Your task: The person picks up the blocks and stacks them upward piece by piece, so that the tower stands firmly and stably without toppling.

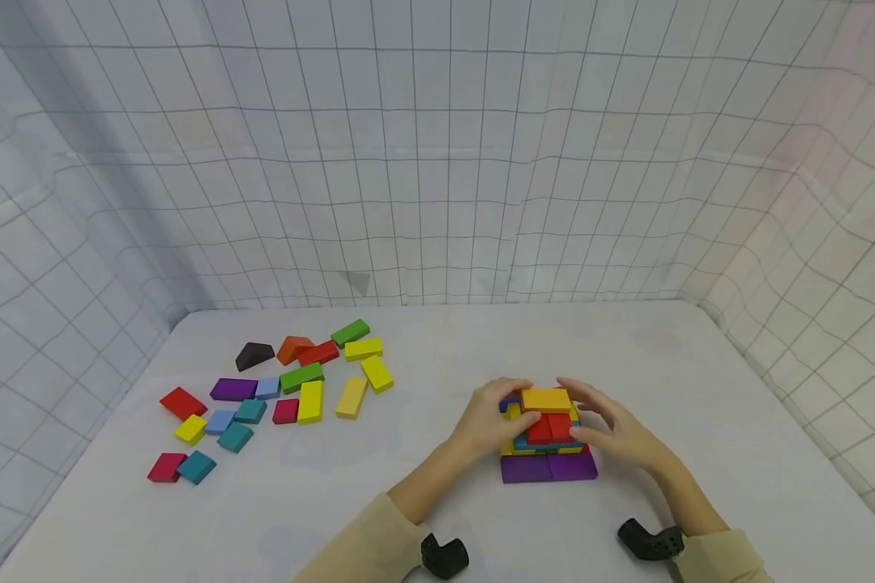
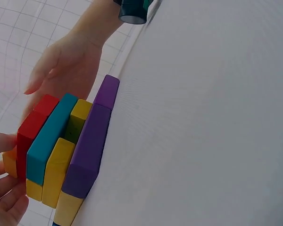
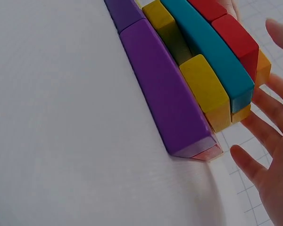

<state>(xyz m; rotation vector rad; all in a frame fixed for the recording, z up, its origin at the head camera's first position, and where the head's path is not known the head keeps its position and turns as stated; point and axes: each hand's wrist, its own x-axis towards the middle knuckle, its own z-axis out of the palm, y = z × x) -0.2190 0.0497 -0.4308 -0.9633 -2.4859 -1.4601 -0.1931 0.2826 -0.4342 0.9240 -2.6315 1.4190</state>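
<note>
A layered stack of coloured blocks point(image 1: 546, 400) stands on the table, an orange block on top, red and teal ones below, and purple blocks point(image 1: 527, 470) at the base. At its left side is my left hand point(image 1: 487, 419), thumb tip against the red front blocks, fingers reaching behind. Close to the right side my right hand point(image 1: 620, 429) is spread, its fingers lightly bent; contact is unclear. The left wrist view shows the purple block point(image 2: 88, 150) and my left fingers beside the upper layers. In the right wrist view my right hand point(image 3: 278, 150) is alongside the stack, thumb apart.
Loose blocks lie scattered on the table's left side, among them a black one point(image 1: 253, 355), a purple one point(image 1: 233, 389), a yellow one point(image 1: 310, 402) and a teal one point(image 1: 197, 467). A white gridded curtain point(image 1: 437, 162) surrounds the white table point(image 1: 379, 502) at the back and sides.
</note>
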